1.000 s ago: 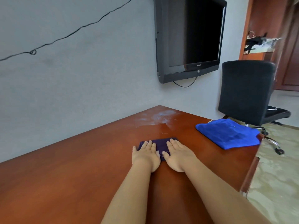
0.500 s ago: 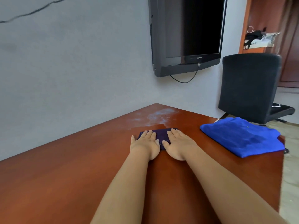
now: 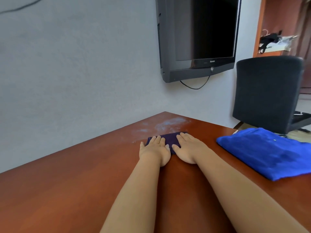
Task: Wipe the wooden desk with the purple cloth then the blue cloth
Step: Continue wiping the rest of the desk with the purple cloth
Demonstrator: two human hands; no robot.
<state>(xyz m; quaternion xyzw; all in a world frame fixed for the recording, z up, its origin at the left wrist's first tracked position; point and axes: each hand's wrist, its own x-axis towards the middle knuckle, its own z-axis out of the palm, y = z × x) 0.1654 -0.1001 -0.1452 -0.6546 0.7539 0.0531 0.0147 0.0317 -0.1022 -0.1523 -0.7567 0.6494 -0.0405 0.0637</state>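
- Head view: the wooden desk [image 3: 70, 190] has a reddish-brown, glossy top and stands against a grey wall [image 3: 75, 73]; its far corner points toward the wall.
- A pale, whitish smear [image 3: 165, 124] lies on the desk top near the far corner, just beyond the purple cloth.
- The purple cloth [image 3: 170, 139] lies flat and folded on the desk, near the far corner.
- The left hand [image 3: 154, 150] presses palm-down on the cloth's left part, fingers straight and close together.
- The right hand [image 3: 189, 149] presses palm-down on the cloth's right part, fingers straight; neither hand curls round the cloth.
- The blue cloth [image 3: 269, 152] lies folded on the desk to the right of the hands, apart from them, close to the desk's right edge.
- A black television [image 3: 196, 37] hangs on the wall, a cable looping below it. Its lower bezel bears a small brand word and a logo, both too blurred to read.
- A black office chair [image 3: 267, 93] stands beyond the desk's right edge, behind the blue cloth.
- Bare desk top extends to the left of the hands and toward the viewer.
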